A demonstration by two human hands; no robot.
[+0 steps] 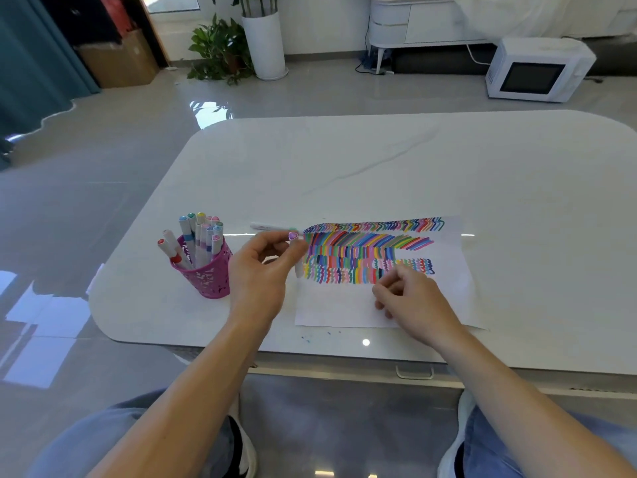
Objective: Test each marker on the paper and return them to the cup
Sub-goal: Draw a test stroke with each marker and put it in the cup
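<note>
Left hand: I see the left hand [262, 267] pinching a marker [297, 267] between thumb and fingertips, just off the left edge of the paper.
Right hand: the right hand [412, 300] rests on the paper with its fingers curled under; I cannot tell whether they hold anything.
Marker: it stands roughly upright, its pink cap end [293, 235] on top and its pale barrel running down past the fingers.
Paper: the white sheet [337, 313] lies flat on the table, its upper half filled with rows of many-coloured strokes and zigzags [368, 250].
Second marker: a white one [267, 226] lies flat on the table just behind the left hand.
Cup: the pink cut-out cup [208, 276] stands left of the left hand, full of capped markers [201, 236] leaning in several directions.
Table: I read a white marbled top [379, 160].
Beyond: a microwave [537, 70] and a potted plant [220, 50] sit on the floor.
</note>
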